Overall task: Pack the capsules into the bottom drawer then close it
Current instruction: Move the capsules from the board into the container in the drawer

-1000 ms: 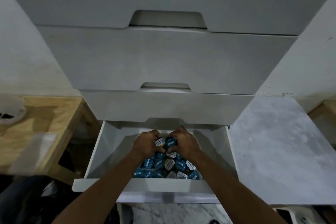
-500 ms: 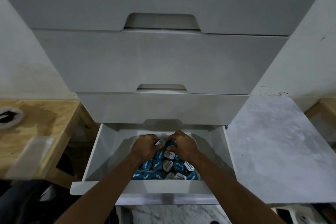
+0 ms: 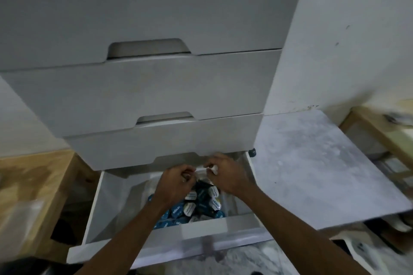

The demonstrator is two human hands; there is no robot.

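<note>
The capsules (image 3: 201, 204) are lying in the open bottom drawer (image 3: 107, 205), lower centre. My right hand (image 3: 228, 176) is pinching a small white piece (image 3: 212, 169) above them; my left hand (image 3: 176, 182) is curling its fingers, around what I cannot tell.

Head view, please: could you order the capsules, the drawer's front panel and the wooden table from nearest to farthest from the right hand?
From the right hand:
1. capsules, just beneath it.
2. front panel, toward the camera.
3. wooden table, far left.
</note>
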